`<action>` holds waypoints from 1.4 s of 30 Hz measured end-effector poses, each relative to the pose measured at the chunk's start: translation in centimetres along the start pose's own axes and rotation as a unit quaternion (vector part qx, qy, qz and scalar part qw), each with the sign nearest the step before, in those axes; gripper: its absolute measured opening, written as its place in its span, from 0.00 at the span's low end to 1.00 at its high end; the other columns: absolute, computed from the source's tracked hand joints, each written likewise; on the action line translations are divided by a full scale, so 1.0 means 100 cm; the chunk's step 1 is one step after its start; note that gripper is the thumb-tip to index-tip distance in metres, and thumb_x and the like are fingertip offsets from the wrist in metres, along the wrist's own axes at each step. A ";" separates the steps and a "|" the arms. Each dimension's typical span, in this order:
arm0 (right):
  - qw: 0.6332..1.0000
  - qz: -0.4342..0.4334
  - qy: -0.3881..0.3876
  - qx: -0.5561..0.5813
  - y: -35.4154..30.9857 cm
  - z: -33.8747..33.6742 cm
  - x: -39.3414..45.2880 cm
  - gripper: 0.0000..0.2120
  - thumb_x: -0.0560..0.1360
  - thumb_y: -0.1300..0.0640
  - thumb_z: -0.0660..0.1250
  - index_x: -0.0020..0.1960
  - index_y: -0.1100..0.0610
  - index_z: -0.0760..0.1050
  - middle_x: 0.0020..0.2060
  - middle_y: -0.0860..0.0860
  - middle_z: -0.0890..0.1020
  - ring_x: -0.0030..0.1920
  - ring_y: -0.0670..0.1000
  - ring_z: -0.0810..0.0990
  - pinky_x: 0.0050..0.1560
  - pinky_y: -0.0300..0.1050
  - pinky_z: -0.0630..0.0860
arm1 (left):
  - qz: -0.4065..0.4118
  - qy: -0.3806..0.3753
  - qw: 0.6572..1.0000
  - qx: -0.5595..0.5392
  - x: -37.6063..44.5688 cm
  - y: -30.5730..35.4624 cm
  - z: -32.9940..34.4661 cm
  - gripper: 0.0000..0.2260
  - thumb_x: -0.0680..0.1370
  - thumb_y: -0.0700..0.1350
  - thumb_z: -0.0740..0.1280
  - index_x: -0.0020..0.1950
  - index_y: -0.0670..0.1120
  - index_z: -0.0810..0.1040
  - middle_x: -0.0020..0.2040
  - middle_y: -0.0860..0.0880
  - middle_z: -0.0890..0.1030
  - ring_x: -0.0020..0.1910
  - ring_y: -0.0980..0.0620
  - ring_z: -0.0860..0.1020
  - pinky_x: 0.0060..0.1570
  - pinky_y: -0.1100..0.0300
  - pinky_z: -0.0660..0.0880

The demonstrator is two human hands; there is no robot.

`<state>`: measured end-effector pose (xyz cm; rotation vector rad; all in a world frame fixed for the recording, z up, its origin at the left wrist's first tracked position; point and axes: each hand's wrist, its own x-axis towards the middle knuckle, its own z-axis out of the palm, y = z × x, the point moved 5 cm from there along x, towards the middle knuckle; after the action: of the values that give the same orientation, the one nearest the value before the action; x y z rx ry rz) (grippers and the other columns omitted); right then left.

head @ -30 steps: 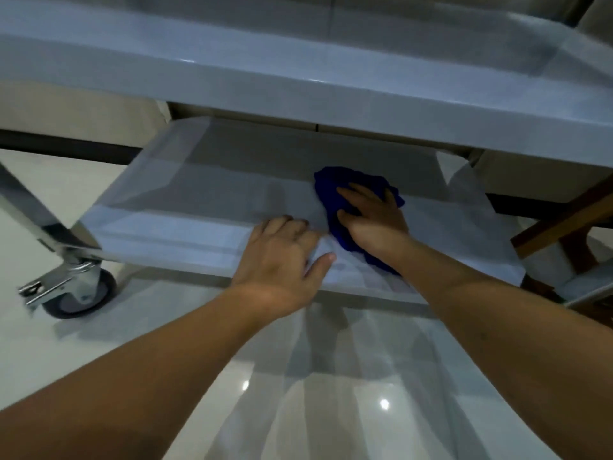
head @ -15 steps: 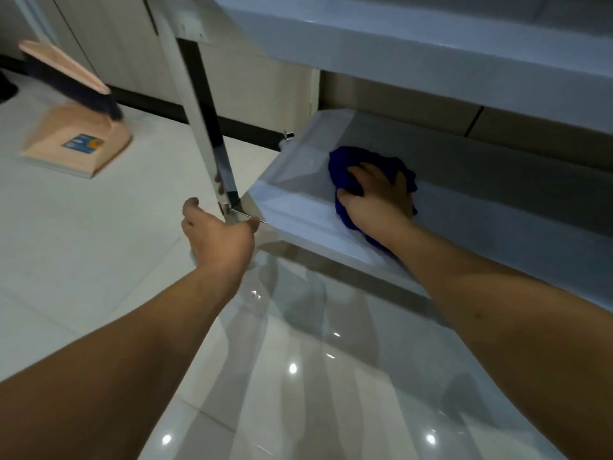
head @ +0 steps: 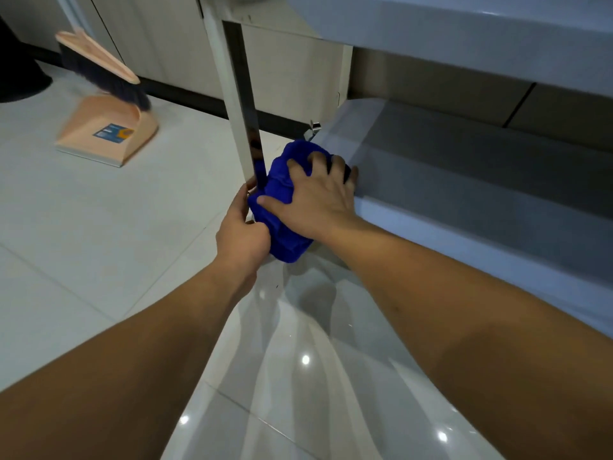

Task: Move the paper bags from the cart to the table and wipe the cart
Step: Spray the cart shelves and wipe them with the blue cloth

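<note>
The metal cart's lower shelf (head: 464,180) runs from the centre to the right, under the upper shelf (head: 447,38). A bunched blue cloth (head: 282,194) lies at the shelf's left front corner, against the cart's upright post (head: 238,104). My right hand (head: 315,197) presses on top of the cloth with spread fingers. My left hand (head: 240,227) grips the foot of the post, just left of the cloth. No paper bags are in view.
A peach dustpan (head: 109,131) with a brush (head: 99,64) leaning over it stands on the white tiled floor at the upper left. Cabinet fronts and a dark skirting run along the back. A dark object (head: 16,71) sits at the far left edge.
My right hand has slid the cloth left to the shelf's corner, against the post. My left hand left the shelf's front edge and took hold of the post. The view swung left.
</note>
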<state>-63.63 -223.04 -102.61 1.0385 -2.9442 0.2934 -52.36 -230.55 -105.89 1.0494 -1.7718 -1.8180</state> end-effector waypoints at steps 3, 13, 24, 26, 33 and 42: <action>1.000 -0.017 0.020 0.000 0.003 0.003 -0.010 0.41 0.70 0.25 0.62 0.74 0.50 0.63 0.73 0.55 0.66 0.72 0.63 0.61 0.71 0.64 0.59 | 0.029 0.114 0.992 0.035 -0.009 0.005 -0.004 0.28 0.76 0.30 0.62 0.72 0.53 0.73 0.63 0.56 0.76 0.42 0.68 0.79 0.31 0.74 0.73; 0.992 -0.088 0.087 -0.003 0.095 -0.008 -0.086 0.38 0.70 0.39 0.71 0.76 0.50 0.64 0.71 0.53 0.69 0.68 0.60 0.66 0.68 0.56 0.66 | 0.266 0.026 0.932 0.243 -0.053 0.023 0.084 0.25 0.65 0.41 0.60 0.61 0.47 0.81 0.56 0.48 0.77 0.53 0.47 0.76 0.53 0.54 0.77; 0.995 0.051 0.084 -0.010 0.272 -0.045 -0.230 0.43 0.66 0.34 0.73 0.76 0.50 0.66 0.72 0.51 0.70 0.68 0.62 0.67 0.68 0.57 0.68 | 0.455 -0.240 0.749 0.417 -0.161 0.014 0.251 0.28 0.67 0.50 0.57 0.64 0.45 0.79 0.52 0.41 0.79 0.51 0.40 0.76 0.57 0.44 0.72; 0.994 0.072 0.082 -0.023 0.300 -0.052 -0.252 0.44 0.65 0.34 0.74 0.75 0.50 0.66 0.71 0.52 0.70 0.68 0.62 0.67 0.68 0.57 0.70 | 0.468 -0.270 0.729 0.420 -0.184 0.011 0.278 0.28 0.68 0.51 0.57 0.66 0.46 0.78 0.54 0.42 0.77 0.52 0.41 0.74 0.58 0.45 0.71; 0.988 0.150 0.023 -0.039 0.374 -0.071 -0.318 0.45 0.70 0.35 0.72 0.80 0.48 0.57 0.76 0.50 0.62 0.75 0.59 0.58 0.75 0.54 0.61 | 0.507 -0.348 0.662 0.427 -0.245 -0.001 0.351 0.31 0.71 0.55 0.55 0.72 0.49 0.73 0.54 0.46 0.76 0.54 0.45 0.73 0.61 0.51 0.69; 0.960 0.253 0.116 -0.015 0.383 -0.081 -0.388 0.33 0.71 0.60 0.76 0.74 0.59 0.70 0.69 0.63 0.73 0.68 0.68 0.71 0.69 0.62 0.71 | 0.498 -0.406 0.611 0.463 -0.301 -0.028 0.370 0.28 0.79 0.49 0.60 0.80 0.46 0.63 0.72 0.42 0.73 0.71 0.38 0.69 0.73 0.46 0.63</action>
<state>-57.64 -168.28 -103.95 0.2057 -2.9292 0.3406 -59.59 -183.28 -104.37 -0.8062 -2.9686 -0.4932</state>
